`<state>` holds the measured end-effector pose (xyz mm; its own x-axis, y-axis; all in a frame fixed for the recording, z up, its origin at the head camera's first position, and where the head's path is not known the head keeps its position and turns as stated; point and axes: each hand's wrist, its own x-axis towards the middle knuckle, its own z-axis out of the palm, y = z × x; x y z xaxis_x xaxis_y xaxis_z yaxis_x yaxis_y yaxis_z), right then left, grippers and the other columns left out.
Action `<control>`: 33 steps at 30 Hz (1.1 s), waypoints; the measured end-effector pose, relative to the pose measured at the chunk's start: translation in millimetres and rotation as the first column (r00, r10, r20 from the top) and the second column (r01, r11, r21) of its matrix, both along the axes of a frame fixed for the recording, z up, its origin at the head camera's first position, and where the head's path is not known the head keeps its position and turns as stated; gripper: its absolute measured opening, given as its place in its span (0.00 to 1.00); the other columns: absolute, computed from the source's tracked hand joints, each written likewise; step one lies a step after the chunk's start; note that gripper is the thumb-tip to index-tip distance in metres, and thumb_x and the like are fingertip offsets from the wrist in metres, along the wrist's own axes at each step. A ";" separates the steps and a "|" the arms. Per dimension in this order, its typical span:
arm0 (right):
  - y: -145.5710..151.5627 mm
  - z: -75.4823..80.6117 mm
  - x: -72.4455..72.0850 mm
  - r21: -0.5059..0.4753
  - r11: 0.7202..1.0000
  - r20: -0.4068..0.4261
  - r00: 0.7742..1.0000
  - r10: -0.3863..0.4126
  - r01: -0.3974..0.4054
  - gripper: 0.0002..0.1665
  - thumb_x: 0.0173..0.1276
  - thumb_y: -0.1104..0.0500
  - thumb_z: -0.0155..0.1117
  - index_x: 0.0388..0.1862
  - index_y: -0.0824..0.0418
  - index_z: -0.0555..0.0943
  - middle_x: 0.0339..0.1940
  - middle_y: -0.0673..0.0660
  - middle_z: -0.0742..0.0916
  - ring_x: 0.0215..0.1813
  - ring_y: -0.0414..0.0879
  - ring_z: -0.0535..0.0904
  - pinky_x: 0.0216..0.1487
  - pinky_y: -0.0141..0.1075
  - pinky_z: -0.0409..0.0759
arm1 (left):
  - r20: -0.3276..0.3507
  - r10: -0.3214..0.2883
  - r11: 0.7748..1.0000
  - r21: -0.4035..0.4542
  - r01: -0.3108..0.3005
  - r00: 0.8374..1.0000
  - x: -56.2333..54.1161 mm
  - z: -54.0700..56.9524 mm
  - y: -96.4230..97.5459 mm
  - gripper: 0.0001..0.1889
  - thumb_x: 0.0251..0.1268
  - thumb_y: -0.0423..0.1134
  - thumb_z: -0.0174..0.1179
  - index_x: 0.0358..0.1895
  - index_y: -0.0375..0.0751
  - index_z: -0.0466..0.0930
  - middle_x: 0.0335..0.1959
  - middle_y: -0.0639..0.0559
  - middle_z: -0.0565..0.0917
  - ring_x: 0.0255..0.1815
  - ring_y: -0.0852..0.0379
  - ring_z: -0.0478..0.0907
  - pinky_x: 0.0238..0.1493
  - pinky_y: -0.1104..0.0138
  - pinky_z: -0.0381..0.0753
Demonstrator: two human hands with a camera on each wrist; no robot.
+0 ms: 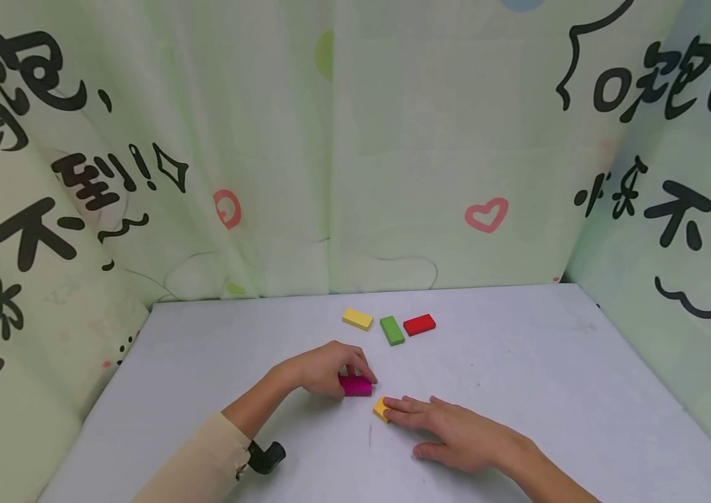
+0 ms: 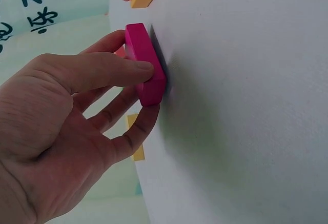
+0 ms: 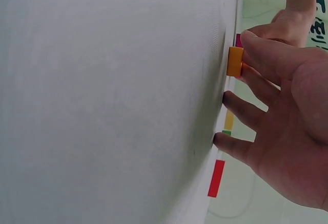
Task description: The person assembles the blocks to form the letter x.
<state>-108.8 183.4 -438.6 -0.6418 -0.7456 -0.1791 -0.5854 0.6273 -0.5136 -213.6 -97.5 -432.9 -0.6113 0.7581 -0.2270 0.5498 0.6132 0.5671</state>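
My left hand grips a magenta block on the white tabletop. In the left wrist view, the thumb lies across one face of the magenta block, with fingers at its other side and end. To the right and nearer me is a small orange-yellow block. My right hand reaches over to it, fingers extended, fingertips touching its right side. The thumb stays apart from that block in the head view. In the right wrist view the orange block is by the fingers, its far side hidden.
Behind the hands lie a yellow block, a green block and a red block, spaced slightly apart. The white table ends at a pale green printed curtain at the back and sides.
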 end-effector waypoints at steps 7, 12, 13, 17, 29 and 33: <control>-0.6 -0.1 0.7 0.000 1.000 0.006 1.000 -0.009 0.009 0.37 0.77 0.54 0.64 0.82 0.48 0.66 0.85 0.42 0.65 0.84 0.51 0.61 0.77 0.67 0.61 | 0.009 -0.002 1.000 -0.006 0.002 1.000 0.2 -0.1 0.5 0.27 0.57 0.24 0.70 0.56 0.57 0.89 0.51 0.64 0.83 0.50 0.64 0.77 0.48 0.74 0.80; -0.2 -0.9 0.9 -0.007 1.000 0.002 1.000 -0.008 0.008 0.37 0.77 0.54 0.64 0.82 0.47 0.66 0.85 0.42 0.65 0.84 0.51 0.62 0.77 0.67 0.61 | 0.008 -0.004 1.000 -0.001 0.004 1.000 0.0 -0.5 -0.1 0.27 0.57 0.23 0.70 0.56 0.57 0.90 0.51 0.63 0.84 0.49 0.64 0.77 0.49 0.73 0.80; -0.1 -1.1 0.8 -0.009 1.000 -0.001 1.000 -0.006 0.006 0.37 0.77 0.54 0.65 0.82 0.47 0.66 0.85 0.42 0.65 0.84 0.51 0.62 0.77 0.67 0.61 | 0.007 -0.003 1.000 -0.001 0.003 1.000 -0.2 -0.7 -0.2 0.27 0.57 0.23 0.70 0.56 0.57 0.90 0.51 0.63 0.84 0.49 0.63 0.77 0.49 0.73 0.80; 0.4 -1.2 0.6 -0.019 1.000 -0.008 1.000 -0.005 0.005 0.37 0.77 0.54 0.64 0.82 0.47 0.66 0.84 0.42 0.65 0.84 0.52 0.62 0.77 0.67 0.61 | 0.008 -0.005 1.000 -0.008 0.005 1.000 -1.2 -0.8 0.1 0.27 0.57 0.23 0.69 0.56 0.57 0.89 0.51 0.64 0.83 0.49 0.64 0.77 0.49 0.73 0.81; -0.7 0.0 -1.2 0.003 1.000 0.031 0.999 -0.024 0.024 0.37 0.77 0.53 0.65 0.82 0.47 0.67 0.85 0.41 0.65 0.85 0.50 0.61 0.78 0.66 0.60 | 0.023 -0.015 1.000 -0.024 0.015 1.000 -5.4 3.2 4.4 0.26 0.58 0.24 0.69 0.56 0.58 0.89 0.49 0.65 0.83 0.49 0.65 0.77 0.48 0.74 0.80; -0.7 -0.6 -0.8 -0.002 1.000 0.033 0.999 -0.022 0.022 0.37 0.77 0.53 0.65 0.82 0.47 0.66 0.85 0.41 0.65 0.85 0.51 0.61 0.78 0.66 0.59 | 0.030 -0.022 1.000 -0.018 0.023 0.999 -5.1 4.0 5.2 0.27 0.58 0.23 0.69 0.56 0.58 0.90 0.49 0.65 0.83 0.49 0.65 0.77 0.49 0.74 0.80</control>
<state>-109.6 182.7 -439.2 -0.6518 -0.7319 -0.1988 -0.5540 0.6385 -0.5341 -218.7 -92.2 -428.9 -0.5871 0.7670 -0.2588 0.5465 0.6115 0.5722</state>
